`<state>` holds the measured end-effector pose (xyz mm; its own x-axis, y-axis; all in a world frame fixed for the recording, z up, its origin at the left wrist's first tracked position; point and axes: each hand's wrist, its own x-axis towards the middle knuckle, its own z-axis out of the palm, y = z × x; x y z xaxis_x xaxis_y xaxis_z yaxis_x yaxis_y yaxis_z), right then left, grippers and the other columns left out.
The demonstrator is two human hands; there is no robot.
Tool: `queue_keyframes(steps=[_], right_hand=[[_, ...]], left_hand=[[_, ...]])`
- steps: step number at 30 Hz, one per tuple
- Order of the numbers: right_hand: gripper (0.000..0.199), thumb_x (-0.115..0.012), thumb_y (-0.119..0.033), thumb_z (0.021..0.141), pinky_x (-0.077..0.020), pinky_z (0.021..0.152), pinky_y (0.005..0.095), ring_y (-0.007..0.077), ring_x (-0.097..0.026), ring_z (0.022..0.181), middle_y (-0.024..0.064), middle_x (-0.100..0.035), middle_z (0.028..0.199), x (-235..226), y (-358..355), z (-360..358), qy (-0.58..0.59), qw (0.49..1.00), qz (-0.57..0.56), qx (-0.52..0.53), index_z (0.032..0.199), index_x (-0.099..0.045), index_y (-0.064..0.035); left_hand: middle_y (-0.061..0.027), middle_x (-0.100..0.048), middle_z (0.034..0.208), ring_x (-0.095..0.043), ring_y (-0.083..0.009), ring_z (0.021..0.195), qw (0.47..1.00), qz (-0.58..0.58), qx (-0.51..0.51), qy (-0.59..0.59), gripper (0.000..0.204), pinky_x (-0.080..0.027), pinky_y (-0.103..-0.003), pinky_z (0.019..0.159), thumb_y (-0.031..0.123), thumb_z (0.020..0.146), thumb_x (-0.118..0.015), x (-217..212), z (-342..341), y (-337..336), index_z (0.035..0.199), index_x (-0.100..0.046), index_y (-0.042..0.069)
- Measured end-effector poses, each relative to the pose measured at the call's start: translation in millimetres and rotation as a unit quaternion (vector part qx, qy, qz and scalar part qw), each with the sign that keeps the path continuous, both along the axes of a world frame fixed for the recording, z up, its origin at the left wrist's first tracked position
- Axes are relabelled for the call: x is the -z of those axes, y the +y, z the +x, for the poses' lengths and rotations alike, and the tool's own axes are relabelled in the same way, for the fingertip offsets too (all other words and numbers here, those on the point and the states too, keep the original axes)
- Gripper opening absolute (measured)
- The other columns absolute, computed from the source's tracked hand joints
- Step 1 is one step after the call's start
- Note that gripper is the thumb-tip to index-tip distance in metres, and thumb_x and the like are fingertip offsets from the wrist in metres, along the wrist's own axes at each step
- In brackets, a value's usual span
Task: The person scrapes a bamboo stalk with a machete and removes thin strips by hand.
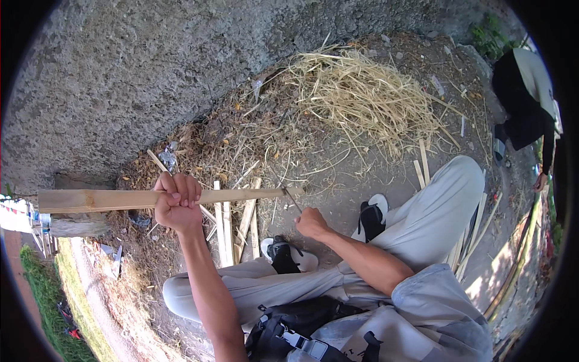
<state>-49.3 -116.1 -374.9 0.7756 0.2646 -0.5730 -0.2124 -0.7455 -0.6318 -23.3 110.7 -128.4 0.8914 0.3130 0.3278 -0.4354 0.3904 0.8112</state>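
Observation:
A long, split bamboo strip (114, 200) lies level across the space in front of me, wide at its left end and narrower toward the right. My left hand (179, 201) is closed round it near the middle. Close to the strip's right end, my right hand (312, 223) grips a knife (292, 198) in a fist. The thin, dark blade slants up and left, crossing the bamboo just short of its tip. The handle is hidden inside my fingers.
Pale bamboo shavings (368, 99) are heaped on the dirt by a rough concrete wall (151, 72). Several cut strips (222, 232) lie below the held bamboo, near my sandals (288, 256). Another person (523, 90) in dark trousers is at the far right, near long poles (520, 259).

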Motion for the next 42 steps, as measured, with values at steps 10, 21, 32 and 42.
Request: queue_keyframes(steps=[10, 21, 32, 42], right_hand=[[0.027, -0.062, -0.022, 0.083, -0.0542, 0.071, 0.0445, 0.0376, -0.068, 0.084, 0.0257, -0.068, 0.083, 68.6, -31.5, -2.4, -0.028, 0.997, -0.072, 0.006, 0.088, -0.067, 0.0041], [0.026, -0.061, -0.023, 0.086, -0.0523, 0.069, 0.0456, 0.0412, -0.065, 0.073, 0.0244, -0.066, 0.075, -24.6, 11.6, -7.5, -0.139, 0.981, 0.117, 0.064, 0.084, -0.067, 0.0024], [0.031, -0.061, -0.029, 0.088, -0.0492, 0.062, 0.0463, 0.0399, -0.063, 0.064, 0.0216, -0.062, 0.064, -59.5, 18.2, -10.8, -0.190, 0.973, 0.128, 0.036, 0.084, -0.066, 0.0011], [0.044, -0.055, -0.038, 0.094, -0.0452, 0.056, 0.0449, 0.0397, -0.060, 0.057, 0.0209, -0.058, 0.058, -90.4, 12.0, 5.8, -0.147, 0.965, 0.216, 0.027, 0.082, -0.064, 0.0031]], left_hand=[[-0.0030, -0.031, 0.045, -0.024, -0.0109, 0.039, 0.998, 0.048, 0.031, -0.015, 0.014, -0.024, -0.027, 0.039, 0.005, 0.060, -0.040, -14.2, 0.2, -48.0, 0.057, -0.029, 0.011], [-0.0023, -0.030, 0.047, -0.024, -0.0103, 0.041, 0.997, 0.059, 0.041, 0.014, 0.015, -0.024, -0.027, 0.041, 0.005, 0.062, -0.042, -12.0, 1.2, -41.7, 0.059, -0.028, 0.010], [-0.0048, -0.036, 0.051, -0.036, -0.0150, 0.046, 0.998, 0.035, -0.041, 0.029, 0.014, -0.036, -0.030, 0.047, 0.007, 0.075, -0.046, -11.7, -9.3, -27.1, 0.068, -0.034, 0.010], [-0.0056, -0.045, 0.052, -0.048, -0.0149, 0.043, 0.985, 0.132, -0.106, 0.045, 0.047, -0.047, -0.031, 0.042, 0.044, 0.098, -0.048, -12.3, -16.5, -18.4, 0.087, -0.052, -0.001]])
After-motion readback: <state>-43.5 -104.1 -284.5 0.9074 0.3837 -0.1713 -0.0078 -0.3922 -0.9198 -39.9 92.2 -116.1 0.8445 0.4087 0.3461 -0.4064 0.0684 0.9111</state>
